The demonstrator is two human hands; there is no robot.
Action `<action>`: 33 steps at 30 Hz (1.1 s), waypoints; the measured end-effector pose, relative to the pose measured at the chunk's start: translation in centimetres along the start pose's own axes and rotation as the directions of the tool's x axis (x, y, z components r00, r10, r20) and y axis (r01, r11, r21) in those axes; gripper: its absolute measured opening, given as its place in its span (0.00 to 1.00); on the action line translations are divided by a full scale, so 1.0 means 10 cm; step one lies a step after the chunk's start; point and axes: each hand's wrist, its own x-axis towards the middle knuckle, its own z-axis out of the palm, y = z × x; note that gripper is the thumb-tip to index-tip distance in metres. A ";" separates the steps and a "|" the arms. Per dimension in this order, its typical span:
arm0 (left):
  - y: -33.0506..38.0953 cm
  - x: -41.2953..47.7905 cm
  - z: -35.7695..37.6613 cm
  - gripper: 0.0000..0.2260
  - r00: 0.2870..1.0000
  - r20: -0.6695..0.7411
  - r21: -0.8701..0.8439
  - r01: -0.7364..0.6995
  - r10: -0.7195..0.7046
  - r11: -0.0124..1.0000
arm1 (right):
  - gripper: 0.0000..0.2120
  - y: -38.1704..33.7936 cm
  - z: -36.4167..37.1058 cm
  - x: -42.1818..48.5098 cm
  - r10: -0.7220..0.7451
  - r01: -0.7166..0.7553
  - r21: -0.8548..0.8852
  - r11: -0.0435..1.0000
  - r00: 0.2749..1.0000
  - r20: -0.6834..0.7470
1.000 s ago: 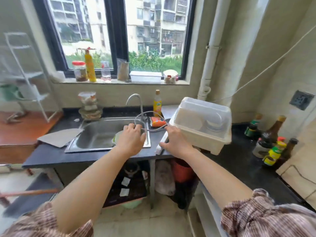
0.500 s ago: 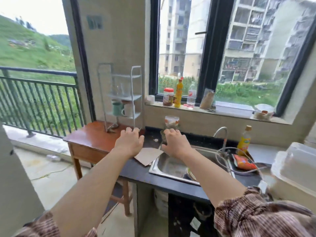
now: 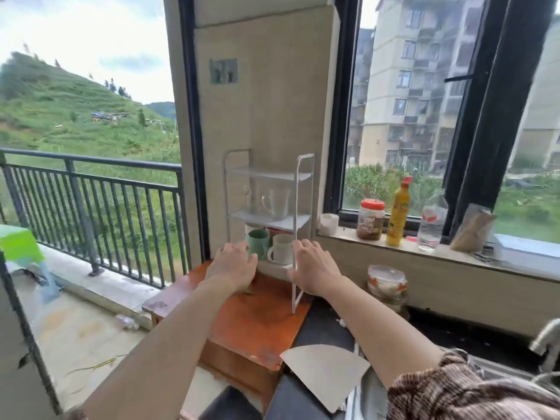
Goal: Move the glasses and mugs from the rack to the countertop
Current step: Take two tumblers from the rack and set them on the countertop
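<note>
A white wire rack stands on a small wooden table against the wall. Its middle shelf holds clear glasses and a white cup. On the lowest shelf sit a green mug and a white mug. My left hand hovers just in front of the green mug, fingers apart and holding nothing. My right hand is at the rack's front right post, beside the white mug, also with nothing in it.
The dark countertop runs right of the table, with a sheet of paper on it and a lidded container. Jar, yellow bottle and water bottle line the windowsill. A railed balcony lies left.
My view has swung left from the sink to the rack. Both hands have moved from the sink's edge to just in front of the rack's lowest shelf.
</note>
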 end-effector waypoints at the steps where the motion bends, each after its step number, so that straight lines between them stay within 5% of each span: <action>1: -0.07 0.20 0.00 0.19 1.000 -0.008 -0.015 0.006 -0.007 1.000 | 0.23 -0.01 0.05 0.21 -0.002 0.002 0.015 1.000 1.000 -0.004; 9: -0.48 1.52 0.14 0.18 0.998 0.010 -0.158 0.058 -0.057 0.986 | 0.21 -0.06 0.52 1.48 0.025 -0.027 0.074 0.997 0.999 0.031; 18: -0.84 2.82 0.44 0.17 0.996 0.087 -0.356 0.054 -0.024 0.933 | 0.27 -0.08 1.05 2.60 0.258 -0.250 0.352 0.902 0.966 0.025; 21: -0.91 3.28 0.47 0.11 0.996 0.085 -0.416 0.024 0.013 0.909 | 0.29 -0.10 1.13 3.00 0.403 -0.371 0.524 0.766 0.913 0.057; 27: -0.95 3.98 0.60 0.23 0.972 0.235 -0.549 0.111 0.025 0.828 | 0.25 -0.12 1.32 3.54 0.599 -0.459 0.790 0.407 0.787 0.150; 33: -0.91 4.31 0.60 0.18 0.887 0.459 -0.717 0.334 0.054 0.611 | 0.03 -0.15 1.29 3.77 0.649 -0.483 0.850 0.210 0.719 0.249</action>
